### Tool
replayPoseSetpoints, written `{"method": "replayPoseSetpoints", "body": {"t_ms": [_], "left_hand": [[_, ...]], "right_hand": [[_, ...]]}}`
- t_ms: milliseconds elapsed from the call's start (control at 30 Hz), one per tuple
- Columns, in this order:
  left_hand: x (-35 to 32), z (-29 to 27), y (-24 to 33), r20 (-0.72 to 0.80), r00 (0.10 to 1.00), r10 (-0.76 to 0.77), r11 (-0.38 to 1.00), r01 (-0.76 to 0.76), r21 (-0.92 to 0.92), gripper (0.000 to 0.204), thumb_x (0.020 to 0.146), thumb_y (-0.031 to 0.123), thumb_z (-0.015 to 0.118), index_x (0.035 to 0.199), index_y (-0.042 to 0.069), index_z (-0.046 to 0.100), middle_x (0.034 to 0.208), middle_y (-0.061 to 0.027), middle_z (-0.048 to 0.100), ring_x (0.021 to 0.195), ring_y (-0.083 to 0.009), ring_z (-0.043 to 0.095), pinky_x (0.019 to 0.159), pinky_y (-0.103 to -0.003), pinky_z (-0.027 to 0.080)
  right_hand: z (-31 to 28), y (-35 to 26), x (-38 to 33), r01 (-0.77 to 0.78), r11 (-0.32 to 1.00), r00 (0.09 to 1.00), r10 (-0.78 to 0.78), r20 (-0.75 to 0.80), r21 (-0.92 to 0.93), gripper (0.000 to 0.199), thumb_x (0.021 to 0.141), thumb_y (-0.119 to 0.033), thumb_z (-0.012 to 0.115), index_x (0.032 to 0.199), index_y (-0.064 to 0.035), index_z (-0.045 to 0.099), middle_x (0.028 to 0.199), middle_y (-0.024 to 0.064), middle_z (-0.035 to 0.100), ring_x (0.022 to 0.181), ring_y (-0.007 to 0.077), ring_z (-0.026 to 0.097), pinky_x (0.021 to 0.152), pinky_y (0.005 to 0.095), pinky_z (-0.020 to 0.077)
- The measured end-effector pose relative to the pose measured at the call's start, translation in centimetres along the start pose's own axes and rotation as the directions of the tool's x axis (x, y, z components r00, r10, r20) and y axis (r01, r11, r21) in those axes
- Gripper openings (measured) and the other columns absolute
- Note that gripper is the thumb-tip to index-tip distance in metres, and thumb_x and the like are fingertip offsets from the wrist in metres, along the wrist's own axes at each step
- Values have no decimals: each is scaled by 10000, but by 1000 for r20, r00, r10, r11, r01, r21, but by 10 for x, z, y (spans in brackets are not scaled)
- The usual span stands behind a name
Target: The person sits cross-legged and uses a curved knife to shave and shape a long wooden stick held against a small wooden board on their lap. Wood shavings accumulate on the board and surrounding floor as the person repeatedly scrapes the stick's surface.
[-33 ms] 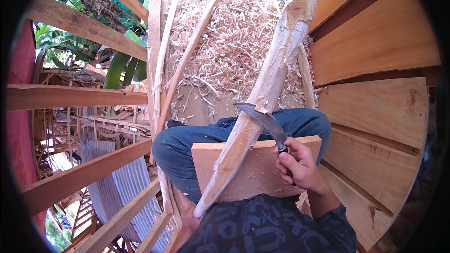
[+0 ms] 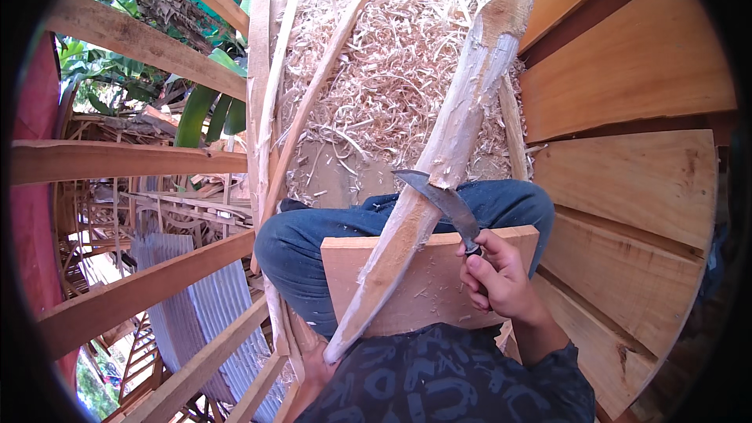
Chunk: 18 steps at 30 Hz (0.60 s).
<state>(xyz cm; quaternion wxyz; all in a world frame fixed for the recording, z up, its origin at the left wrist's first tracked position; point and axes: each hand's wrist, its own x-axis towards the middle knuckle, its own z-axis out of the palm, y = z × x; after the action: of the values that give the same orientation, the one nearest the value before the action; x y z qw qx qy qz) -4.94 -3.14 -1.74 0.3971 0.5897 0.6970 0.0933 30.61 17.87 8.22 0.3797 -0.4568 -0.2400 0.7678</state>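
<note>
A long, pale, peeled wooden pole (image 2: 452, 137) slants from the far right across my lap down to the lower left, its surface rough with flat cuts. My right hand (image 2: 495, 272) is closed around the dark handle of a knife (image 2: 446, 202) with a broad, curved blade. The blade lies across the pole above my knees, at a notch in the wood. Down at the pole's near end is my left hand (image 2: 316, 362), closed on that end, its fingers mostly hidden. Beneath the pole, a flat board (image 2: 423, 282) stands against my lap.
Curled wood shavings (image 2: 392, 55) cover the floor ahead. Long thin wood strips (image 2: 329, 63) lie along the left. Wide planks (image 2: 627, 172) line the right side. Open wooden rails (image 2: 133, 163) run along the left, with corrugated sheets (image 2: 227, 305) and plants beyond.
</note>
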Motion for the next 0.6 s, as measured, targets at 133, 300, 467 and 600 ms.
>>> {"method": "replayPoseSetpoints", "body": {"t_ms": [133,300,467,600], "left_hand": [[-3,3,-7,-13,1000,10,1000,-10,-2,269,657,185,741,754,26,548,665,-187,576,647,-373,600,563,-404,455],[0,5,-8,-2,1000,17,1000,-17,3,271,649,181,753,754,31,552,664,-178,579,639,-363,603,561,-395,460],[-2,8,-18,-12,997,73,997,-73,11,276,641,178,759,752,31,553,657,-170,583,624,-354,605,559,-396,462],[-4,6,-17,-17,999,45,999,-46,-10,280,636,177,758,752,28,552,652,-165,583,620,-354,605,559,-397,463]], "right_hand": [[4,13,0,83,981,993,-97,-75,-173,144,916,-98,508,1033,-15,498,628,9,484,467,52,448,418,214,357],[2,24,5,214,757,926,-358,-118,-617,129,872,-49,561,986,1,524,652,50,550,561,87,542,513,246,417],[1,35,15,331,533,838,-546,-17,-779,146,864,-59,577,986,0,524,645,56,539,546,100,517,514,244,407],[4,20,9,210,801,961,-276,-33,-560,155,871,-86,578,988,0,525,640,52,524,538,95,501,506,246,391]]}}
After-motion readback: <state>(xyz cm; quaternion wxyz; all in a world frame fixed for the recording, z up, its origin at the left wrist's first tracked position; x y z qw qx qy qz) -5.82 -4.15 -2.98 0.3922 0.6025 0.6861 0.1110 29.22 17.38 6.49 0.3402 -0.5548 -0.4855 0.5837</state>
